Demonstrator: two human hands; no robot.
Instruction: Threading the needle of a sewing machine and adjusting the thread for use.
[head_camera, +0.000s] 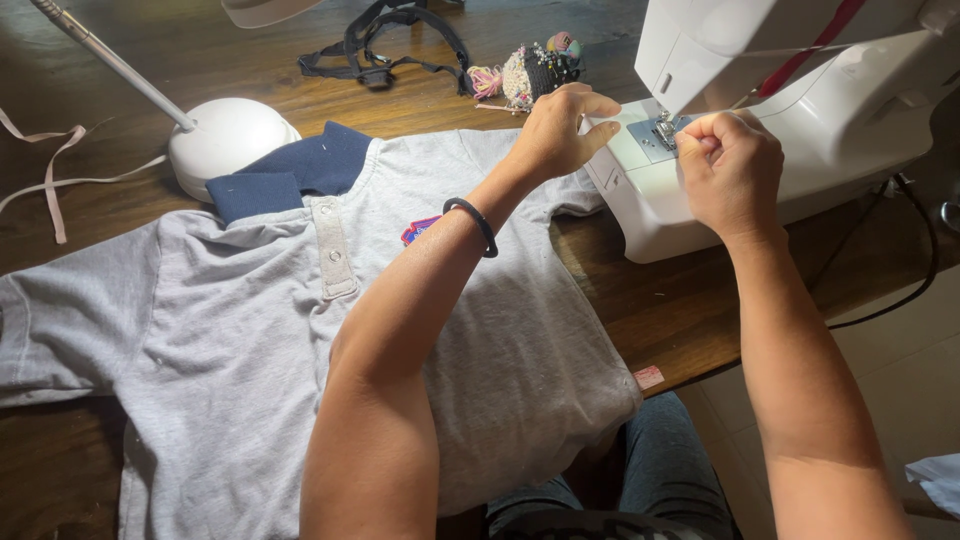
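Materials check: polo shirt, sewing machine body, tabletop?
Polo shirt: soft heathered grey knit, probably cotton blend; it drapes and wrinkles, with a navy collar.
Sewing machine: white moulded plastic shell by its smooth, slightly glossy look; needle area looks metal.
Table: dark wood or wood veneer, visible grain, satin sheen.

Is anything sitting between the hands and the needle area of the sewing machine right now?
Nothing visible does. The left hand rests on the bed of the white sewing machine just left of the needle area, and the right hand is closed right beside it. The grey polo shirt lies on the table, away from the needle.
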